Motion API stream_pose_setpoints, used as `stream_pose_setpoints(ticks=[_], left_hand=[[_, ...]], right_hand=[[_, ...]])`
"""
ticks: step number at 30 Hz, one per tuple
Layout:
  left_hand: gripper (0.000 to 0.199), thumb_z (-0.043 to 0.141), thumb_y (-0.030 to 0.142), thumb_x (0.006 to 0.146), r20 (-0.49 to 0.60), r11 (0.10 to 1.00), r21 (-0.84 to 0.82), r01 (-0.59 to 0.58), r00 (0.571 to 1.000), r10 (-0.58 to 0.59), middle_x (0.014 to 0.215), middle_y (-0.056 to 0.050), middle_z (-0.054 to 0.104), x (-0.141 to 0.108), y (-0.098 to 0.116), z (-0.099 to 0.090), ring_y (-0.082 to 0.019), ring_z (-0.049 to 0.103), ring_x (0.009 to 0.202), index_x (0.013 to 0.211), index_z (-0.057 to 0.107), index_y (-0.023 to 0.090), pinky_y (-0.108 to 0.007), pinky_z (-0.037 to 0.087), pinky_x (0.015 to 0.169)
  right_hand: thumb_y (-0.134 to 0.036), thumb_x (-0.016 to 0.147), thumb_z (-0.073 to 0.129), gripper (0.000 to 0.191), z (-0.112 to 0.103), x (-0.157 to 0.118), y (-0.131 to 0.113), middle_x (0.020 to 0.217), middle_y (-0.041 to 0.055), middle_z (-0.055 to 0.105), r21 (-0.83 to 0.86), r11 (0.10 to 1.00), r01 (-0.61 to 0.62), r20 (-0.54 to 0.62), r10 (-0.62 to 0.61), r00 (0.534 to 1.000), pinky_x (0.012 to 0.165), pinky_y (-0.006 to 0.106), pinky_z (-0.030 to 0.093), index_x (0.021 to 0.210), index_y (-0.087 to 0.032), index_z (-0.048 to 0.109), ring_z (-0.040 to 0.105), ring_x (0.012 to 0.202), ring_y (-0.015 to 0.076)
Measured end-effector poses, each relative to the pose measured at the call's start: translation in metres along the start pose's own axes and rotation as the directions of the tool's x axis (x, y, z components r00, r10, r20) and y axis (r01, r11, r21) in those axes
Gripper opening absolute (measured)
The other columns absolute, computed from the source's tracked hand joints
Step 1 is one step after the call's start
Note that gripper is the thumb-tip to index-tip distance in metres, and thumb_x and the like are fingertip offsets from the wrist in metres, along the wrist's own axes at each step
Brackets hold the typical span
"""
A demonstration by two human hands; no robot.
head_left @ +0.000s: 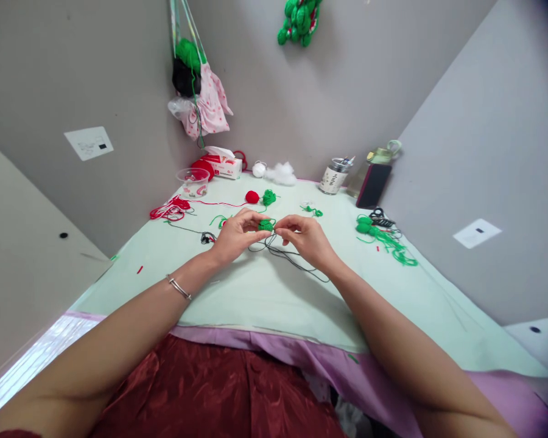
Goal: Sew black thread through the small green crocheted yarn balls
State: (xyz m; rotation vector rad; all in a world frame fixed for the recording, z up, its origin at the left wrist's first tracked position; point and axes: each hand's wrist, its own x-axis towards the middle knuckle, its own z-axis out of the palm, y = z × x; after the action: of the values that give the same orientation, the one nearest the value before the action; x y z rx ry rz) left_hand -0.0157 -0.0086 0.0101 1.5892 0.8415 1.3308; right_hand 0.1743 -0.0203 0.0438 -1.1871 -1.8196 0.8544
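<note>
My left hand (237, 233) pinches a small green crocheted piece (266, 225) between thumb and fingers, above the middle of the table. Close against its right edge, my right hand (305, 239) is closed in a pinch; what sits between those fingertips is too small to make out. Dark yarn strands (292, 260) hang from between the hands and trail right over the cloth. Left of the left hand lies a small tangle of dark yarn (206, 237). Partly hidden behind that hand is a bit of green and red yarn (221, 222).
A red yarn ball (252, 197) and green yarn bundle (269, 197) lie beyond my hands. Loose red yarn (170, 208) and a clear tub (194, 182) stand left. To the right are green strands (395, 246), scissors (378, 214), a phone (373, 186) and a pen can (333, 176).
</note>
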Motion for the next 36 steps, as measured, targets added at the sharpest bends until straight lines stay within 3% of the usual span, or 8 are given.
stream_pose_setpoints(ticks=[7,13,16,23,26,29,32,36], left_hand=[[0.032,0.081,0.030,0.070,0.025,1.000,-0.012,-0.013,1.000,0.013,0.101,-0.005,0.062,0.000,-0.005,-0.001,-0.016,0.063,0.087,0.099,0.074,0.018,-0.031,0.051,0.081],[0.034,0.078,0.032,0.076,0.074,0.994,0.103,0.033,0.996,-0.040,0.100,-0.005,0.065,-0.001,-0.001,-0.002,-0.013,0.055,0.078,0.107,0.075,0.018,-0.029,0.045,0.076],[0.036,0.080,0.030,0.074,0.108,0.994,0.105,0.039,0.993,-0.050,0.094,-0.002,0.065,-0.001,-0.001,0.001,-0.012,0.053,0.074,0.105,0.069,0.017,-0.029,0.045,0.075],[0.036,0.084,0.028,0.068,0.138,0.996,0.075,0.047,0.989,-0.057,0.088,-0.001,0.064,-0.003,0.003,0.008,-0.015,0.059,0.082,0.092,0.059,0.018,-0.030,0.047,0.081],[0.032,0.083,0.028,0.069,0.238,0.990,0.031,0.134,0.961,-0.138,0.090,-0.004,0.066,-0.004,0.005,0.007,-0.018,0.063,0.091,0.089,0.061,0.016,-0.032,0.046,0.088],[0.030,0.076,0.033,0.077,0.313,0.946,-0.144,0.291,0.920,-0.236,0.092,-0.004,0.067,-0.002,0.007,0.001,-0.018,0.067,0.089,0.098,0.061,0.016,-0.033,0.049,0.086],[0.022,0.068,0.034,0.083,0.344,0.894,-0.276,0.353,0.905,-0.251,0.081,-0.001,0.064,0.002,0.009,-0.008,-0.016,0.069,0.079,0.092,0.060,0.015,-0.032,0.052,0.081],[0.020,0.065,0.031,0.081,0.285,0.833,-0.419,0.362,0.923,-0.258,0.071,0.003,0.054,0.010,0.011,-0.021,-0.006,0.049,0.050,0.078,0.052,0.016,-0.023,0.049,0.056]], right_hand=[[-0.024,0.085,0.055,0.011,0.007,-0.007,-0.005,0.082,0.0026,0.067,0.182,0.983,0.037,0.027,-0.043,0.999,0.071,0.031,0.054,0.094,-0.018,0.058,0.068,0.073,0.0162],[-0.023,0.092,0.058,0.010,0.005,-0.008,-0.005,0.089,0.0040,0.067,-0.355,0.906,0.231,-0.039,-0.261,0.965,0.069,0.029,0.044,0.090,-0.020,0.067,0.059,0.069,0.0137],[-0.019,0.090,0.063,0.008,0.006,-0.005,0.001,0.086,0.0024,0.065,-0.422,0.864,0.274,-0.027,-0.314,0.949,0.066,0.027,0.040,0.086,-0.020,0.069,0.055,0.065,0.0116],[-0.026,0.084,0.068,0.010,-0.005,-0.002,-0.017,0.084,0.0024,0.066,-0.012,0.964,0.264,-0.202,-0.261,0.944,0.064,0.026,0.043,0.079,-0.019,0.067,0.058,0.075,0.0138],[-0.040,0.084,0.070,0.021,-0.027,0.004,-0.027,0.089,0.0024,0.066,0.298,0.932,0.206,-0.293,-0.116,0.949,0.062,0.025,0.045,0.085,-0.021,0.061,0.059,0.079,0.0141],[-0.045,0.081,0.072,0.032,-0.063,0.013,-0.018,0.073,-0.0010,0.055,0.486,0.874,0.008,-0.153,0.076,0.985,0.049,0.022,0.034,0.081,-0.021,0.051,0.050,0.061,0.0100],[-0.030,0.082,0.072,0.033,-0.119,0.016,0.011,0.060,-0.0068,0.032,0.457,0.889,0.003,-0.279,0.140,0.950,0.047,0.026,0.014,0.069,-0.022,0.043,0.022,0.048,0.0046],[-0.035,0.088,0.065,0.053,-0.199,0.003,0.053,0.057,-0.0078,0.011,0.323,0.939,0.114,-0.520,0.075,0.851,0.052,0.033,0.009,0.059,-0.024,0.022,0.004,0.051,0.0080]])
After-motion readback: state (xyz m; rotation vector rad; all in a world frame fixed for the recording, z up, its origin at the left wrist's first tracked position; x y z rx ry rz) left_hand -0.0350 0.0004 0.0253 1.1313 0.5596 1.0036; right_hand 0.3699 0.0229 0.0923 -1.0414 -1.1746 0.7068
